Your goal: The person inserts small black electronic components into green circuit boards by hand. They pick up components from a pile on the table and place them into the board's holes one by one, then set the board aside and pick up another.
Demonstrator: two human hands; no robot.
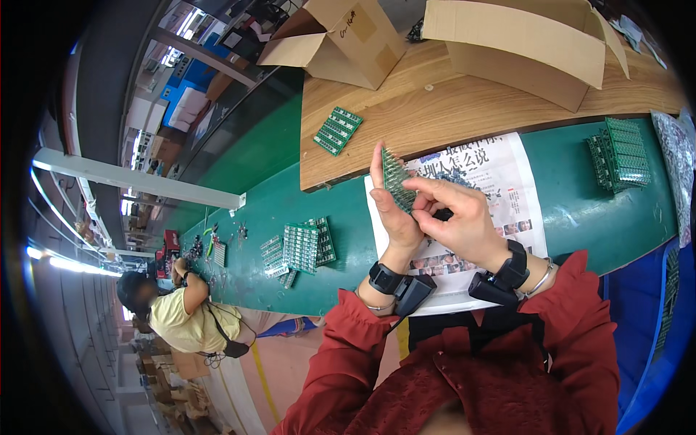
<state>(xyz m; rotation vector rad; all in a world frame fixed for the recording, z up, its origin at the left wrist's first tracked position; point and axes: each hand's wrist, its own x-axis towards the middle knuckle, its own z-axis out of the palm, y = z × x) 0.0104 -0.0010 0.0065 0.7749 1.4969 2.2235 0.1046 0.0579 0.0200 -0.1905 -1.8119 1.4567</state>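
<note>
Over the newspaper [511, 210] I hold up a green circuit board panel [396, 180], tilted steeply, with rows of fine pins or parts on its face. My left hand [395, 215] grips it from the left, fingers behind and thumb in front. My right hand [462, 220] is at the panel's right edge, its thumb and index finger curled toward each other near the board. Whatever sits between those fingertips is too small to make out. Small dark components [458, 176] lie on the newspaper behind my right hand.
Board panels [301, 245] are piled left on the green table [348, 210]; another stack [622, 156] stands right. One panel [338, 130] lies on the wooden surface [391, 116] with two cardboard boxes [362, 43]. A co-worker [190, 312] sits far left, beyond a white beam [138, 174].
</note>
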